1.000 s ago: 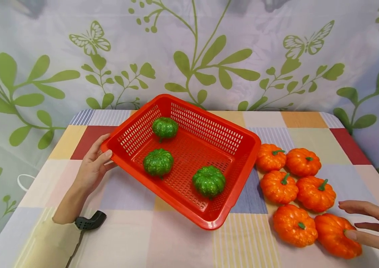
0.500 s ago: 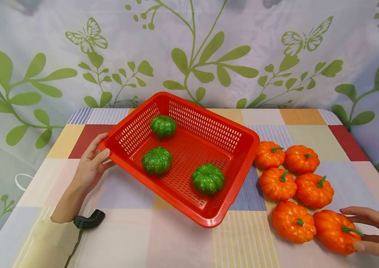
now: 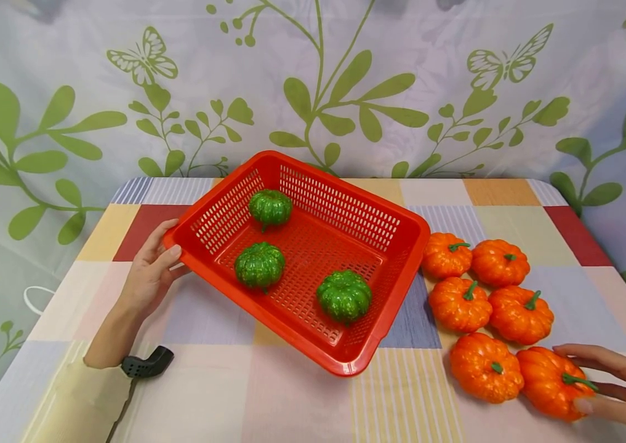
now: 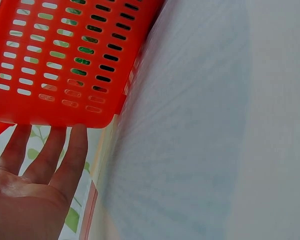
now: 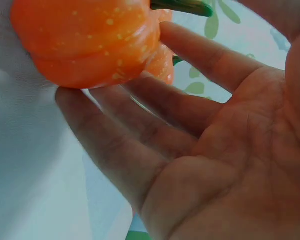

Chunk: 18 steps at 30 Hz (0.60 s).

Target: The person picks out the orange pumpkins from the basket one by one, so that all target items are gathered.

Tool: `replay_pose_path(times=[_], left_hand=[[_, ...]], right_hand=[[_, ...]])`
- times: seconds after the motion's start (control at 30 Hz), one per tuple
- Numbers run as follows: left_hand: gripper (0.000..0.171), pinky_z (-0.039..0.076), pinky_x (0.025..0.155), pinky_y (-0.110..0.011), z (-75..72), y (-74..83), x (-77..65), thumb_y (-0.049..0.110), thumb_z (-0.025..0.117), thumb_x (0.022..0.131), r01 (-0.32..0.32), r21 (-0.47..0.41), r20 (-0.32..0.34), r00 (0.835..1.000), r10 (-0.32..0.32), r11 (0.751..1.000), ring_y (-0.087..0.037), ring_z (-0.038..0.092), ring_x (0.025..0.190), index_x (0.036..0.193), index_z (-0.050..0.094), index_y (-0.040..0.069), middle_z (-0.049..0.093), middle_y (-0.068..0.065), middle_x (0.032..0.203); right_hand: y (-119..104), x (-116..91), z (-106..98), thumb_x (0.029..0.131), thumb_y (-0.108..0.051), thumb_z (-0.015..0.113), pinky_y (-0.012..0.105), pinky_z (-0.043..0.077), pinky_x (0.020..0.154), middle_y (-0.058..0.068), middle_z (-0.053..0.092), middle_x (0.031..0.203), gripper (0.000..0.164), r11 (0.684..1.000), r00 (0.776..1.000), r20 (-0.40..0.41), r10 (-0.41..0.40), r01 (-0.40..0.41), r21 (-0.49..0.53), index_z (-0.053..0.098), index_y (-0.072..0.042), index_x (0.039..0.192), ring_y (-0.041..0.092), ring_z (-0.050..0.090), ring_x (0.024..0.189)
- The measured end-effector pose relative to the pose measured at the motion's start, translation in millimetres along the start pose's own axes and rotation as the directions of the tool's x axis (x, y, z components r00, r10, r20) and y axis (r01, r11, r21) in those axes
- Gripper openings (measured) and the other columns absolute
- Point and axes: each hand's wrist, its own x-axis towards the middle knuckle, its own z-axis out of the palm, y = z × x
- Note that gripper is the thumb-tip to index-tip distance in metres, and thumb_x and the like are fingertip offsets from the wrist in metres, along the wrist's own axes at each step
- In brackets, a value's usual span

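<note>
A red plastic basket [image 3: 318,246] with slotted walls stands at an angle on the table, holding a green pumpkin [image 3: 271,208] at the back, a second green pumpkin [image 3: 260,266] on the left and a third green pumpkin [image 3: 344,296] at the near right. My left hand [image 3: 149,271] grips its left corner, thumb on the rim and fingers underneath. At the lower right, my right hand [image 3: 623,384] touches the nearest orange pumpkin [image 3: 551,381] with spread, fairly straight fingers. In the right wrist view, its fingertips [image 5: 70,100] meet that pumpkin's underside.
Several other orange pumpkins, among them one with a short stem [image 3: 487,369], sit in pairs right of the basket. The table [image 3: 290,400] wears a patchwork cloth. Behind it hangs a leaf-print curtain [image 3: 368,111]. A white cord [image 3: 32,301] loops off the left edge.
The nearest orange pumpkin has turned, so its green stem now points right. My right thumb has come off the stem to its near side. The left hand keeps its grip on the basket.
</note>
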Motion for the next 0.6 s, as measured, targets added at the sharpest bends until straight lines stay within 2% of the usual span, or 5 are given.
replay_pose_path(times=[0.13,0.17,0.27,0.53,0.6], left_hand=[[0.049,0.054,0.088,-0.037,0.6,0.0,1.4,0.007,0.046,0.103,0.006,-0.002,0.007,1.0,-0.006,1.0,-0.023,0.054,0.12,0.151,0.037,0.016,0.044,-0.01,0.142],[0.049,0.054,0.088,-0.037,0.9,-0.1,1.7,0.007,0.046,0.103,0.007,-0.001,0.008,1.0,-0.007,1.0,-0.023,0.054,0.12,0.15,0.037,0.016,0.044,-0.01,0.141],[0.049,0.054,0.087,-0.036,1.7,-1.0,2.5,0.008,0.046,0.103,0.009,0.003,0.008,1.0,-0.009,1.0,-0.023,0.054,0.12,0.151,0.037,0.017,0.044,-0.01,0.142],[0.049,0.054,0.088,-0.036,-0.1,0.0,1.2,0.008,0.046,0.103,0.021,0.0,0.008,1.0,-0.021,1.0,-0.023,0.054,0.12,0.151,0.037,0.018,0.044,-0.009,0.142],[0.049,0.054,0.088,-0.036,-2.0,1.9,-0.4,0.008,0.046,0.103,0.02,0.01,0.004,1.0,-0.02,1.0,-0.022,0.053,0.12,0.151,0.037,0.018,0.043,-0.009,0.142]], right_hand=[[1.5,-1.0,2.7,0.089,-0.014,0.074,0.025,0.057,0.07,-0.004,0.059,0.122,0.062,0.999,0.999,-0.013,-0.044,0.044,0.03,0.043,0.015,0.134,-0.019,0.043,0.089],[4.0,-1.1,3.6,0.088,-0.012,0.075,0.022,0.055,0.068,-0.014,0.057,0.119,0.061,0.998,0.998,-0.023,-0.055,0.056,0.036,0.044,0.015,0.133,-0.019,0.044,0.09],[6.0,-2.2,4.4,0.087,-0.01,0.074,0.018,0.053,0.067,-0.03,0.05,0.113,0.058,0.996,0.996,-0.048,-0.072,0.075,0.056,0.046,0.014,0.132,-0.019,0.044,0.091],[2.1,-6.1,7.2,0.087,-0.008,0.075,0.017,0.051,0.065,-0.042,0.037,0.115,0.061,0.991,0.981,-0.141,-0.131,0.135,0.02,0.042,0.009,0.136,-0.021,0.04,0.095],[-2.2,-6.3,6.0,0.086,-0.011,0.077,0.016,0.049,0.064,-0.031,0.043,0.12,0.065,0.989,0.97,-0.194,-0.148,0.146,-0.023,0.043,0.005,0.138,-0.023,0.037,0.097]])
